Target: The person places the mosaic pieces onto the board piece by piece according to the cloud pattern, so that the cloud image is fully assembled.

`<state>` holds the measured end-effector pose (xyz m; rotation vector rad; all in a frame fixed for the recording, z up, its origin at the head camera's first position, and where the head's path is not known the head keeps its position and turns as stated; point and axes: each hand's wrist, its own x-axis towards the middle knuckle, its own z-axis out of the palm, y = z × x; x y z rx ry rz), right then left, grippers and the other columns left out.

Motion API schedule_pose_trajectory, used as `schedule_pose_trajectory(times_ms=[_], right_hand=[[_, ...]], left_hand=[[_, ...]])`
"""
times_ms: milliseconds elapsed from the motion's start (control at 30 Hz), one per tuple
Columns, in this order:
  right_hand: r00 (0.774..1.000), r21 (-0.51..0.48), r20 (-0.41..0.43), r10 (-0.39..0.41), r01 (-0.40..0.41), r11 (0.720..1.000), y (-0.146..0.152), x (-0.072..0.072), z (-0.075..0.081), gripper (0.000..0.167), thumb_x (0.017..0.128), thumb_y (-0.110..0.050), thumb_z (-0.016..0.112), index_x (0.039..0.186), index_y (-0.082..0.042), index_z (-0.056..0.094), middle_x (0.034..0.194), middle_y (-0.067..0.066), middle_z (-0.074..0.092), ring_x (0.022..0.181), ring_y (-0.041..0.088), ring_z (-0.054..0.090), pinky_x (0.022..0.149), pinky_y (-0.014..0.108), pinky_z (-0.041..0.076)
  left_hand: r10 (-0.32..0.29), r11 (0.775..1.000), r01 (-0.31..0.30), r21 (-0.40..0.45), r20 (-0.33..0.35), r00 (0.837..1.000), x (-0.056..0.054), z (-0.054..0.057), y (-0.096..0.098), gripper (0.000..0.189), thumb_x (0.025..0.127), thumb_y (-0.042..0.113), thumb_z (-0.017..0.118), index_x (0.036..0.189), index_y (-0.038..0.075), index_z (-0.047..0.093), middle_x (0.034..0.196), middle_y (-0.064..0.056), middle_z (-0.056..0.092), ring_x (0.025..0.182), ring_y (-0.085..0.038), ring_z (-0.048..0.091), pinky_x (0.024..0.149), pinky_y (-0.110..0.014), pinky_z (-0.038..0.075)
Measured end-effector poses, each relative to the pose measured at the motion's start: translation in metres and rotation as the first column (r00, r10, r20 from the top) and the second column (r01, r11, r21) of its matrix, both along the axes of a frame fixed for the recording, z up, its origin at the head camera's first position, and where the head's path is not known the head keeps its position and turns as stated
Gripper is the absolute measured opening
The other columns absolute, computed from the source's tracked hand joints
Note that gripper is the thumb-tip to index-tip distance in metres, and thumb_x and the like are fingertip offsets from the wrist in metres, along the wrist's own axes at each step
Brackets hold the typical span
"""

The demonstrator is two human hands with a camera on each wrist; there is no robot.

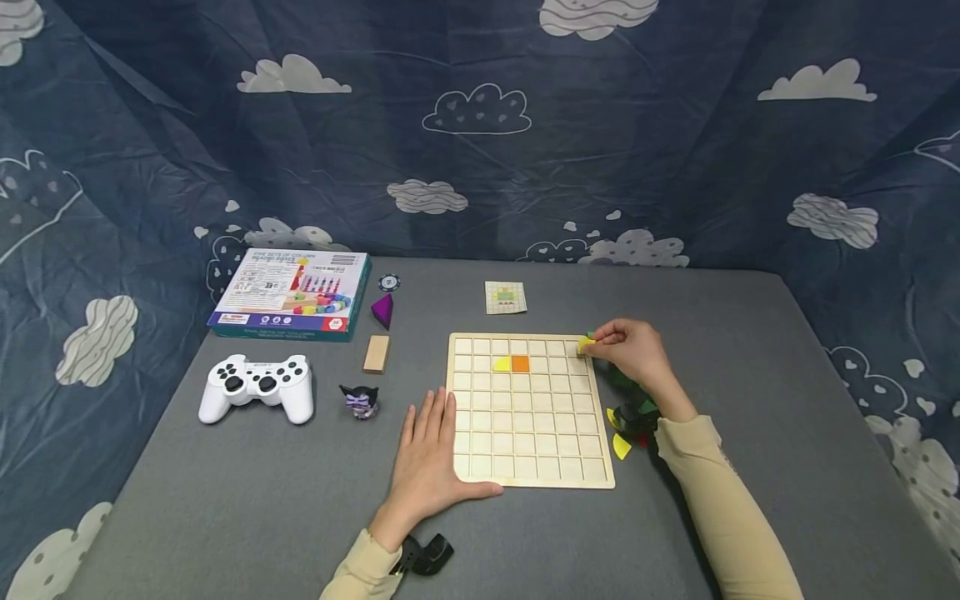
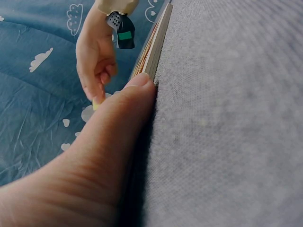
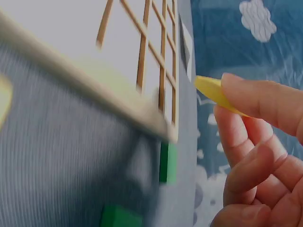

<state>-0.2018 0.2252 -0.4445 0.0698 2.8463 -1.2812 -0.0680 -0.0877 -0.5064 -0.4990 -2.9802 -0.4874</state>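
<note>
A square wooden grid board (image 1: 534, 421) lies on the grey table. My left hand (image 1: 423, 467) rests at its lower left corner, fingers straight along the left edge and thumb along the front edge. Over the upper right corner of the board, my right hand (image 1: 633, 354) pinches a thin yellow piece (image 3: 213, 92) between thumb and fingers. A yellow piece with a curved side (image 1: 502, 364) and an orange square (image 1: 520, 364) sit side by side in cells of an upper row. Loose yellow pieces (image 1: 622, 447) and green ones (image 3: 168, 163) lie right of the board, partly hidden by my right arm.
A small patterned card (image 1: 506, 297) lies behind the board. To the left are a boxed set (image 1: 288, 292), a white game controller (image 1: 257, 387), a poker chip (image 1: 389, 282), a purple pyramid (image 1: 382, 311), a wooden block (image 1: 377, 354) and a small dark figurine (image 1: 360, 401).
</note>
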Motion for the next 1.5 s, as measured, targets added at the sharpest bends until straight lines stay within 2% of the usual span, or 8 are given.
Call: schedule_pose_trajectory(times_ms=[133, 333, 600, 767, 967, 1167, 1333, 1500], right_hand=[[0.996, -0.011, -0.016, 0.090, -0.090, 0.996, -0.015, 0.002, 0.002, 0.019, 0.076, -0.018, 0.081, 0.087, -0.004, 0.072, 0.074, 0.004, 0.066, 0.065, 0.024, 0.055, 0.052, 0.036, 0.041], [0.969, 0.013, -0.042, 0.244, -0.244, 0.970, -0.035, 0.003, 0.001, 0.011, 0.082, -0.014, 0.075, 0.090, -0.006, 0.075, 0.081, 0.005, 0.067, 0.054, 0.021, 0.044, 0.048, 0.030, 0.036], [0.945, 0.025, -0.021, 0.327, -0.326, 0.945, -0.052, 0.000, -0.007, 0.009, 0.086, -0.011, 0.071, 0.092, -0.006, 0.075, 0.082, 0.003, 0.068, 0.055, 0.018, 0.044, 0.052, 0.031, 0.037], [0.941, 0.031, -0.012, 0.338, -0.338, 0.941, -0.058, -0.001, -0.009, 0.008, 0.086, -0.009, 0.070, 0.091, -0.006, 0.075, 0.079, 0.002, 0.068, 0.058, 0.019, 0.046, 0.055, 0.032, 0.038], [0.951, 0.059, -0.007, 0.308, -0.307, 0.950, -0.061, -0.003, -0.009, 0.006, 0.084, -0.010, 0.073, 0.087, -0.006, 0.075, 0.075, 0.000, 0.068, 0.063, 0.017, 0.053, 0.060, 0.031, 0.042], [0.960, 0.106, 0.034, 0.278, -0.280, 0.954, -0.064, -0.004, -0.008, 0.009, 0.080, -0.015, 0.077, 0.085, -0.008, 0.076, 0.074, -0.001, 0.068, 0.067, 0.016, 0.060, 0.065, 0.034, 0.047], [0.962, 0.150, 0.053, 0.269, -0.274, 0.950, -0.065, -0.003, -0.007, 0.010, 0.080, -0.016, 0.077, 0.086, -0.009, 0.076, 0.077, -0.001, 0.068, 0.069, 0.017, 0.060, 0.067, 0.036, 0.048], [0.955, 0.202, 0.036, 0.295, -0.296, 0.933, -0.062, 0.000, -0.007, 0.009, 0.080, -0.014, 0.076, 0.087, -0.008, 0.077, 0.079, 0.001, 0.069, 0.070, 0.019, 0.061, 0.065, 0.037, 0.048]], left_hand=[[-0.002, 1.000, 0.002, 0.004, -0.002, 1.000, 0.000, 0.000, 0.000, 0.137, 0.056, 0.088, 0.057, 0.150, -0.002, 0.014, 0.155, -0.019, 0.013, 0.142, -0.031, 0.007, 0.112, -0.048, 0.004], [-0.001, 1.000, 0.001, 0.000, 0.021, 1.000, 0.001, 0.000, 0.001, 0.137, 0.056, 0.088, 0.056, 0.150, -0.001, 0.012, 0.156, -0.018, 0.011, 0.143, -0.030, 0.005, 0.112, -0.048, 0.003], [-0.002, 1.000, 0.002, -0.007, 0.032, 0.999, 0.001, 0.001, 0.002, 0.137, 0.056, 0.089, 0.056, 0.150, -0.001, 0.012, 0.156, -0.018, 0.011, 0.143, -0.030, 0.005, 0.112, -0.048, 0.003], [-0.004, 1.000, 0.004, -0.008, 0.031, 1.000, 0.001, 0.002, 0.002, 0.137, 0.056, 0.089, 0.055, 0.150, -0.001, 0.012, 0.156, -0.018, 0.011, 0.143, -0.030, 0.005, 0.112, -0.047, 0.002], [0.000, 1.000, 0.001, -0.007, 0.030, 1.000, 0.001, 0.002, 0.002, 0.137, 0.056, 0.089, 0.055, 0.150, -0.001, 0.012, 0.156, -0.018, 0.011, 0.143, -0.030, 0.004, 0.112, -0.047, 0.003], [0.004, 1.000, -0.004, -0.012, 0.020, 1.000, 0.000, 0.002, 0.000, 0.138, 0.056, 0.090, 0.054, 0.150, -0.001, 0.012, 0.156, -0.019, 0.012, 0.143, -0.030, 0.004, 0.112, -0.047, 0.002], [0.004, 1.000, -0.003, -0.013, 0.017, 1.000, -0.001, 0.001, 0.000, 0.137, 0.056, 0.090, 0.054, 0.150, -0.001, 0.013, 0.156, -0.018, 0.011, 0.143, -0.029, 0.003, 0.112, -0.047, 0.002], [0.003, 1.000, -0.003, -0.015, 0.023, 1.000, -0.001, 0.001, 0.000, 0.137, 0.056, 0.090, 0.054, 0.150, -0.001, 0.012, 0.156, -0.018, 0.010, 0.143, -0.029, 0.003, 0.112, -0.046, 0.001]])
